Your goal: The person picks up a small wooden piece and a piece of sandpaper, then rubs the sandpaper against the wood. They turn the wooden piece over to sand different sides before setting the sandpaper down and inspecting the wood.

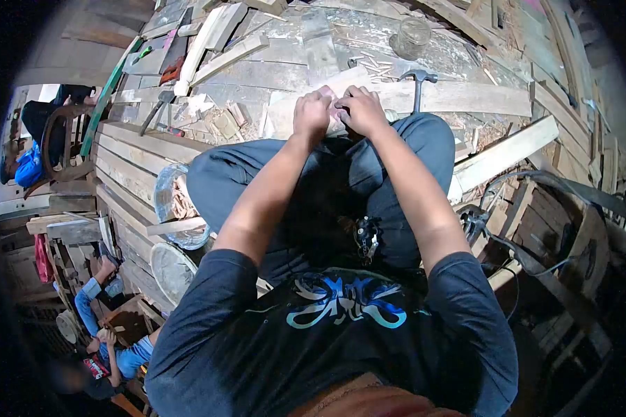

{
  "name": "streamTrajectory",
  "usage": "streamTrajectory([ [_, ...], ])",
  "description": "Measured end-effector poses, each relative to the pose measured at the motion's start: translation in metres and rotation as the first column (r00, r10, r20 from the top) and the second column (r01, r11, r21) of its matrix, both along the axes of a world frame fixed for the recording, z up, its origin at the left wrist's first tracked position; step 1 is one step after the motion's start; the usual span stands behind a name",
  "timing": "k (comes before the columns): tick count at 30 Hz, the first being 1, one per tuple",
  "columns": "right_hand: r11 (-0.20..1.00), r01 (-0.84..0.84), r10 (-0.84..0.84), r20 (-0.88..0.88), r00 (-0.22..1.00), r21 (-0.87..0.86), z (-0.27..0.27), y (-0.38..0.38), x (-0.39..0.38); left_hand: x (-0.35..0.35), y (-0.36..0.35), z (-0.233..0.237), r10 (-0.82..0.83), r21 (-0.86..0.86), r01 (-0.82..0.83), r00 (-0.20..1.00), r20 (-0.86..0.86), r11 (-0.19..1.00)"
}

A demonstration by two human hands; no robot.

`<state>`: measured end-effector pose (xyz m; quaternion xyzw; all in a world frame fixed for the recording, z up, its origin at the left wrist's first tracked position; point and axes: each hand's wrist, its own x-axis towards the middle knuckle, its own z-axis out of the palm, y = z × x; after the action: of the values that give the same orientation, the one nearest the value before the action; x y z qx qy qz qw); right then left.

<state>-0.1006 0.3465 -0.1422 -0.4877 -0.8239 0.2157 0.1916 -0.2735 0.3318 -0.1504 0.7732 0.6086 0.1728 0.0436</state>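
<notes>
My left hand (313, 115) is closed, its fingers curled down over a pale wooden board (282, 115) in front of my crossed legs. Right beside it, my right hand (362, 110) has its fingers bent inward toward the left. A small pinkish patch (325, 91) shows between the two hands; I cannot tell what they grip, since the fingers cover it. Just right of my right hand a claw hammer (418, 82) lies with its head away from me and its handle by my knee. Thin wooden sticks (377, 68) are scattered beyond the hands.
A glass jar (412, 37) stands at the back. On the left are wood offcuts (224, 124), a mallet-like tool (157, 111), a bucket of wood pieces (181, 201) and a second bucket (172, 270). A thick beam (506, 154) lies right. Another person (111, 347) sits lower left.
</notes>
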Motion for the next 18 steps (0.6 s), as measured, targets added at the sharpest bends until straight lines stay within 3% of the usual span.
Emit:
streamTrajectory([
  [4,1.0,0.004,-0.004,0.0,1.0,0.017,0.002,-0.002,0.0,-0.001,-0.004,-0.007,-0.024,0.062,0.018,0.994,0.104,0.998],
  [7,1.0,0.001,-0.001,0.011,1.0,-0.003,0.003,-0.002,-0.001,0.006,-0.006,0.008,0.028,0.0,-0.028,1.0,0.009,1.0],
  [11,0.999,0.013,-0.013,-0.005,1.0,0.05,-0.004,-0.002,-0.001,-0.001,0.002,-0.005,0.0,0.025,-0.003,0.995,0.098,1.0],
  [15,0.999,0.01,-0.009,-0.013,1.0,0.052,0.002,-0.003,0.001,-0.003,-0.005,-0.005,-0.022,0.022,0.021,0.998,0.063,1.0],
  [18,0.999,-0.001,0.002,-0.034,0.999,0.039,0.0,-0.002,0.0,0.003,-0.001,-0.002,0.015,0.065,-0.034,0.961,0.275,0.997],
])
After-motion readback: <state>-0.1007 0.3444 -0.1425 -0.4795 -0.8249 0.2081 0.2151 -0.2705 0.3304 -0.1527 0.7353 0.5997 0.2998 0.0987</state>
